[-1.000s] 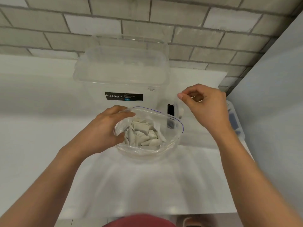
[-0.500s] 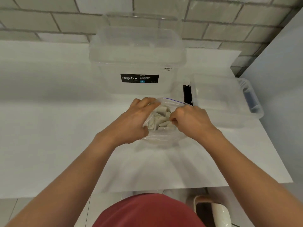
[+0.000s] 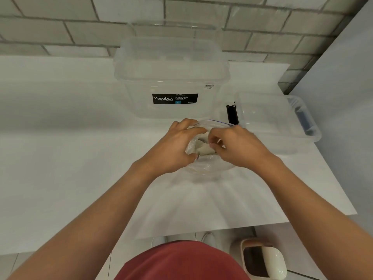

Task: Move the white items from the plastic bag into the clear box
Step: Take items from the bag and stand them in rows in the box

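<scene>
Head view: plastic bag (image 3: 203,168) sits on white table (image 3: 60,158), with clear box (image 3: 171,77) just beside at its 12 o'clock. Left hand (image 3: 175,146) grips the bag's 9 o'clock rim. Right hand (image 3: 240,146), entering from 3 o'clock, curls fingers round white items (image 3: 203,150) inside the bag.

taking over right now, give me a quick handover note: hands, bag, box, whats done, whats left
Left hand: grips the plastic bag at its left side.
Right hand: fingers curled inside the bag's mouth, pinching the white items.
The bag sits on the table, just in front of the clear box.
Done: no white items show in the box through its walls.
Left: lift this pinch out, drop it in the box, and repeat until the bag is empty.
</scene>
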The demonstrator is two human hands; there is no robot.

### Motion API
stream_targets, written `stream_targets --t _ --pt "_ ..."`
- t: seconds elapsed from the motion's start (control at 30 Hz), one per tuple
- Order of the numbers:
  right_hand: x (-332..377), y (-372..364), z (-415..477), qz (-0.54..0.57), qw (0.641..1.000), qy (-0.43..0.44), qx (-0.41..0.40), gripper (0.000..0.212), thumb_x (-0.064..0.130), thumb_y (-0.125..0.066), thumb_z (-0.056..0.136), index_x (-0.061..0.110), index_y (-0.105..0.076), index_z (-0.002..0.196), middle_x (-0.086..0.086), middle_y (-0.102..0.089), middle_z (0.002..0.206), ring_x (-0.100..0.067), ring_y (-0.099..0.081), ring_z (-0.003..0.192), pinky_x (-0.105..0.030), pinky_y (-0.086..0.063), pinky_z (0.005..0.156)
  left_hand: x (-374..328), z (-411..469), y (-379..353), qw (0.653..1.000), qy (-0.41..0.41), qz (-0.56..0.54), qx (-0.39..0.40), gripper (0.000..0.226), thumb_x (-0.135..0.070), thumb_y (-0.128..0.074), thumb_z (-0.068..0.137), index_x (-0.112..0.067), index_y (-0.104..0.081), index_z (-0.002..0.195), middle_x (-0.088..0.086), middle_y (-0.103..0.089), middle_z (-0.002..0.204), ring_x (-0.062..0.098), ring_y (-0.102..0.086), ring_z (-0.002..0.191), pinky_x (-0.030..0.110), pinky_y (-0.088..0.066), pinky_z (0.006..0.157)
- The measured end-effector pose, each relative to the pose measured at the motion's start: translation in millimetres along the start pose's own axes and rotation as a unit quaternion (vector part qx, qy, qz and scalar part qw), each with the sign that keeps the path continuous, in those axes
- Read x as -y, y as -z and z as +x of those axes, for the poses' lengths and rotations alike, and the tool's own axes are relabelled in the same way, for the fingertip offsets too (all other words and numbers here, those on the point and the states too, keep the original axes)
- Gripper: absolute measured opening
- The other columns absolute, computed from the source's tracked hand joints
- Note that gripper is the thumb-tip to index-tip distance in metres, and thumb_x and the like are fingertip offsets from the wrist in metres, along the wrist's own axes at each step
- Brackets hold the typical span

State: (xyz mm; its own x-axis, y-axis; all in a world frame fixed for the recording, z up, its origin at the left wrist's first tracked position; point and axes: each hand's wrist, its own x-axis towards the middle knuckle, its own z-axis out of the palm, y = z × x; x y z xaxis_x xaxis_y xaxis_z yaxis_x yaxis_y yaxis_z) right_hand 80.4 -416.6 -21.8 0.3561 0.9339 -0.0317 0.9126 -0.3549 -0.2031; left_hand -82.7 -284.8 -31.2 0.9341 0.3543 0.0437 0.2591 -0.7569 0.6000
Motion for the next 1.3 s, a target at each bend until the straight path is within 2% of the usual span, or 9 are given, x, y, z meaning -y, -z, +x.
stream_targets --t 0.23,0.33,0.5,0.63,0.77,0.87,0.93,1.13,1.3 --pt "3.7 47.7 -4.1 0.15 0.988 0.03 0.038 0.006 0.033 -0.073 0.092 0.037 -0.072 0.094 0.02 -0.07 0.087 0.0 -0.068 0.079 -0.029 -0.057 0.078 -3.3 5.6 3.9 0.999 0.029 -0.024 -0.002 0.047 -0.05 -0.078 0.077 -0.037 -0.063 0.12 -0.005 -0.038 0.147 0.014 -0.034 0.132 0.021 -0.026 0.099" --pt "6.0 54.8 -4.0 0.157 0.986 0.045 0.034 0.008 0.033 -0.075 0.09 0.037 -0.074 0.097 0.019 -0.069 0.084 0.0 -0.067 0.078 -0.026 -0.057 0.076 -6.6 8.4 3.3 0.999 0.028 -0.031 -0.018 0.02 -0.045 -0.073 0.085 -0.034 -0.072 0.1 -0.004 -0.044 0.143 0.015 -0.04 0.131 0.021 -0.027 0.096" --pt "-5.2 61.1 -4.1 0.2 0.98 0.021 0.009 0.015 0.033 -0.078 0.086 0.036 -0.075 0.101 0.018 -0.072 0.084 0.001 -0.068 0.079 -0.024 -0.056 0.079 -8.8 8.7 1.1 0.994 0.041 -0.084 -0.062 0.006 -0.04 -0.075 0.084 -0.035 -0.076 0.088 -0.009 -0.053 0.133 -0.001 -0.046 0.12 0.012 -0.033 0.086" --pt "-14.1 68.4 -5.3 0.169 0.985 0.032 -0.011 0.006 0.028 -0.077 0.088 0.032 -0.078 0.092 0.024 -0.069 0.071 0.004 -0.067 0.078 -0.022 -0.055 0.078 -11.5 9.5 -1.8 0.992 0.045 -0.102 -0.064 0.023 -0.042 -0.081 0.077 -0.039 -0.074 0.099 -0.013 -0.056 0.127 -0.004 -0.05 0.116 0.013 -0.036 0.093" --pt "-51.9 96.5 -9.0 0.189 0.971 -0.035 -0.142 0.003 0.031 -0.077 0.087 0.033 -0.077 0.089 0.02 -0.071 0.073 0.0 -0.069 0.073 -0.013 -0.049 0.067 -11.6 9.0 0.9 0.99 0.052 -0.1 -0.084 0.052 -0.04 -0.082 0.076 -0.04 -0.061 0.124 -0.024 -0.055 0.122 -0.011 -0.051 0.1 0.007 -0.037 0.083" --pt "-91.3 109.5 -0.8 0.19 0.946 -0.097 -0.245 0.004 0.034 -0.075 0.088 0.031 -0.076 0.091 0.018 -0.071 0.077 -0.006 -0.067 0.07 -0.024 -0.052 0.067 -11.2 8.7 2.6 0.988 0.06 -0.085 -0.117 0.052 -0.035 -0.081 0.079 -0.042 -0.059 0.126 -0.025 -0.057 0.12 -0.005 -0.053 0.098 0.003 -0.036 0.08" --pt "-116.4 104.4 13.2 0.143 0.949 -0.116 -0.258 0.006 0.034 -0.073 0.09 0.03 -0.076 0.094 0.017 -0.073 0.083 -0.008 -0.067 0.072 -0.03 -0.055 0.073 -12.0 9.1 4.3 0.985 0.059 -0.077 -0.141 0.048 -0.032 -0.081 0.079 -0.042 -0.061 0.121 -0.024 -0.06 0.118 -0.001 -0.054 0.098 0.003 -0.036 0.079" --pt "-158.9 50.2 67.1 0.041 0.988 -0.135 -0.061 0.009 0.035 -0.069 0.089 0.038 -0.075 0.095 0.008 -0.073 0.096 -0.023 -0.064 0.097 -0.038 -0.056 0.081 -14.5 11.1 5.6 0.977 0.061 -0.065 -0.194 0.04 -0.025 -0.084 0.076 -0.043 -0.065 0.106 -0.026 -0.062 0.117 0.007 -0.063 0.09 0.007 -0.042 0.07" --pt "-160.7 24.8 95.9 0.025 0.987 -0.145 0.072 0.015 0.028 -0.071 0.086 0.037 -0.077 0.096 0.004 -0.068 0.106 -0.026 -0.063 0.102 -0.033 -0.053 0.084 -15.3 13.9 4.6 0.978 0.069 -0.041 -0.194 0.041 -0.025 -0.084 0.076 -0.042 -0.064 0.108 -0.024 -0.061 0.114 0.006 -0.064 0.088 0.009 -0.044 0.064"
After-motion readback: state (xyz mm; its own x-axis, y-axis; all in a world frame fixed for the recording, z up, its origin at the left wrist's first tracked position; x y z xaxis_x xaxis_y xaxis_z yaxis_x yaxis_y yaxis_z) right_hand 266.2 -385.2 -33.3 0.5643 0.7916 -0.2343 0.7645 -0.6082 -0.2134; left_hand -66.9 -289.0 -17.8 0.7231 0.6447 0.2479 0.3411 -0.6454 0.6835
